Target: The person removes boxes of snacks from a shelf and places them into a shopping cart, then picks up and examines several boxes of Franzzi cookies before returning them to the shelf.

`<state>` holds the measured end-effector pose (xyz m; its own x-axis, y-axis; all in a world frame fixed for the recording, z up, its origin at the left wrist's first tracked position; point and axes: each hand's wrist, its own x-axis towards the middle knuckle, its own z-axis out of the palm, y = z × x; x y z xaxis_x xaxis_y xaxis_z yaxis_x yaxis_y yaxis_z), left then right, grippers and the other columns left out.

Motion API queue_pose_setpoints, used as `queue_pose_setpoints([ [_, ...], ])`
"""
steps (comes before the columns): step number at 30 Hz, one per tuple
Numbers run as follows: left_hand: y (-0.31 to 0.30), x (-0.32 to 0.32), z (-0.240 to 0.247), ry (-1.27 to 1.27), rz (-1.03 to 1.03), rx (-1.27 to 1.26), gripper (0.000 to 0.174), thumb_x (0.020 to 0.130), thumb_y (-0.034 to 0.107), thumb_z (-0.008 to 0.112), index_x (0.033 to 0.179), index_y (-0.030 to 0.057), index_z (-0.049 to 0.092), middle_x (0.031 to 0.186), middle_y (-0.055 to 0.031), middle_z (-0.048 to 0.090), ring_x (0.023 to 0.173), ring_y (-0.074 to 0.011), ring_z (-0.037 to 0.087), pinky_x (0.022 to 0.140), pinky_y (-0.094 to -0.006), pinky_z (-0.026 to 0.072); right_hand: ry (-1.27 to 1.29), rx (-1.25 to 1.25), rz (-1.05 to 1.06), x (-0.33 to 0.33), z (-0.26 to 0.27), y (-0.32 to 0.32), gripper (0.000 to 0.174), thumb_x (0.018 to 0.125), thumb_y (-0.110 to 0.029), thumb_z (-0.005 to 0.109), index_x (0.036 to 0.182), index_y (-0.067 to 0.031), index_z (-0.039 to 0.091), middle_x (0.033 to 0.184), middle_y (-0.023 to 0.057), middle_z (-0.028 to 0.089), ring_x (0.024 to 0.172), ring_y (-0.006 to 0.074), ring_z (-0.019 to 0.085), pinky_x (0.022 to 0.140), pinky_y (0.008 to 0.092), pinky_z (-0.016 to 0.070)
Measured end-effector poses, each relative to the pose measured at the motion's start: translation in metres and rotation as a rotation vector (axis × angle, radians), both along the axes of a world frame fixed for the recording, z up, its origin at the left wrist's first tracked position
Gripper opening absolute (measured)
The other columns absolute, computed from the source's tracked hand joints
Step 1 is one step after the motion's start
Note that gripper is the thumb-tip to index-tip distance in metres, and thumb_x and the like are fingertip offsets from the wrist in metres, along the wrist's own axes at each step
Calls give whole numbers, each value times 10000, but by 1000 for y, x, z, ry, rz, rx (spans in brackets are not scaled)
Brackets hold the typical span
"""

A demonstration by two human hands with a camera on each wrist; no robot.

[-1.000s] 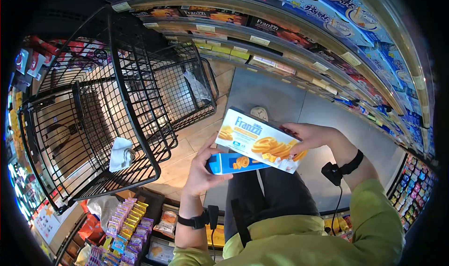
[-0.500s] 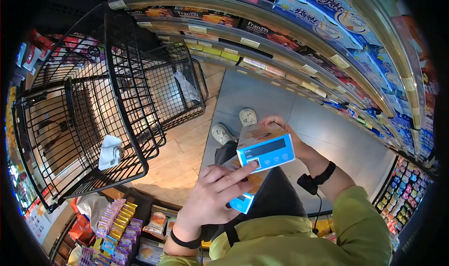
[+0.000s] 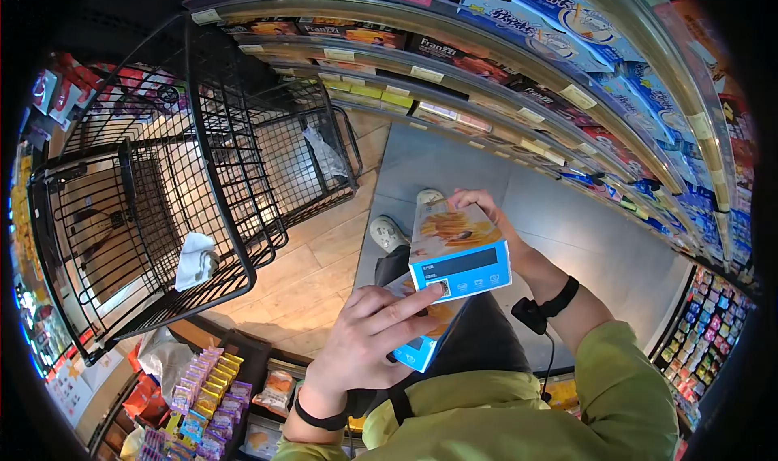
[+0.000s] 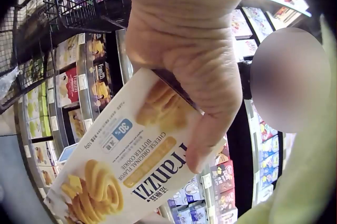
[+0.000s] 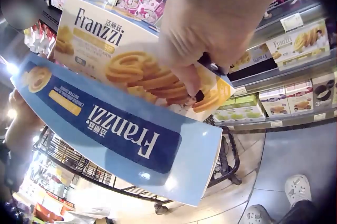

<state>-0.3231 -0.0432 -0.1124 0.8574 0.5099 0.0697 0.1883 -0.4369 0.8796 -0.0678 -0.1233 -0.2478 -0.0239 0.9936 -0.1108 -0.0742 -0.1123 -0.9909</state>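
Note:
My left hand [image 3: 365, 339] grips one Franzzi butter cookie box [image 3: 417, 352], its thumb lying on the white front in the left wrist view. The index finger reaches out to a printed square on the blue end of a second Franzzi cookie box [image 3: 463, 268]. That second box is held by my right hand [image 3: 480, 205] near its far end. In the right wrist view, my right thumb presses its white, cookie-printed front [image 5: 138, 71]. The long blue side of the left-hand box [image 5: 105, 124] lies across in front of it there.
A black wire shopping cart [image 3: 212, 161] stands at the left, with a white cloth [image 3: 196, 261] on it. Shelves of boxed snacks [image 3: 356, 32] curve along the far and right sides. Small wrapped snacks [image 3: 211, 392] sit on a display at lower left.
Both boxes have turned from their fronts and sides so that their blue ends face up toward the head. The left index finger has moved onto the upper box's end; the last half second shows little movement.

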Motion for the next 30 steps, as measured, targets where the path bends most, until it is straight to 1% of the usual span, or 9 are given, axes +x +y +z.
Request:
queue_pose_setpoints([
  [7,0,-2,-3,22,-8,18,384,525,80,737,906,108,691,1272,-58,584,861,-200,571,764,-321,442,-61,11,-32,-1,-11,-3,520,710,14,756,1116,-107,454,1108,54,504,1163,205,444,1037,352,304],
  [10,-5,-2,-11,51,5,-17,422,515,98,775,928,127,696,1354,-142,492,897,-222,583,783,-330,446,-47,-68,-38,4,-23,-9,505,718,46,719,1129,-98,463,1111,69,504,1140,207,466,1025,333,324],
  [12,-11,-2,-25,49,130,-134,459,499,136,818,944,160,703,1417,-224,358,965,-269,584,829,-351,450,-80,-57,97,11,-27,-10,504,751,-77,738,1176,-95,467,1164,77,492,1162,207,460,1020,330,335],
  [13,-10,-2,-30,108,124,-125,481,501,160,851,959,184,707,1432,-244,282,1091,-348,521,915,-400,423,-214,-118,159,15,-28,-8,544,736,-39,731,1206,-82,460,1153,87,500,1148,216,472,1011,334,350],
  [17,-1,2,-47,181,169,-100,493,517,192,878,978,172,706,1426,-221,276,1279,-404,323,1041,-474,311,-367,-411,275,19,-18,-2,598,712,-33,724,1241,-49,446,1177,93,500,1121,216,496,979,330,389],
  [21,-7,-8,-90,33,269,-343,525,526,216,890,1004,111,700,1408,-237,272,1304,-423,316,1063,-468,306,-316,-490,439,33,-34,8,631,677,-13,709,1248,-51,442,1180,104,496,1107,203,496,966,317,394],
  [23,-14,-12,-111,-4,311,-415,550,524,238,898,1019,115,694,1414,-241,265,1311,-422,309,1068,-468,299,-236,-630,575,38,-40,18,638,653,-36,684,1248,-41,455,1181,171,474,1160,294,479,986,326,382],
  [26,-33,-21,-146,-49,395,-512,622,521,280,913,1065,101,670,1412,-261,283,1331,-425,280,1083,-467,271,-286,-774,717,33,-40,39,698,635,-37,671,1280,-54,406,1180,176,464,1157,297,476,986,309,372],
  [30,-59,-27,-185,1,565,-782,653,545,205,904,1100,22,613,1303,-194,442,1246,-300,415,1047,-382,323,-437,-674,747,21,-57,42,769,658,-58,689,1334,-86,323,1227,184,442,1177,295,466,990,322,374],
])
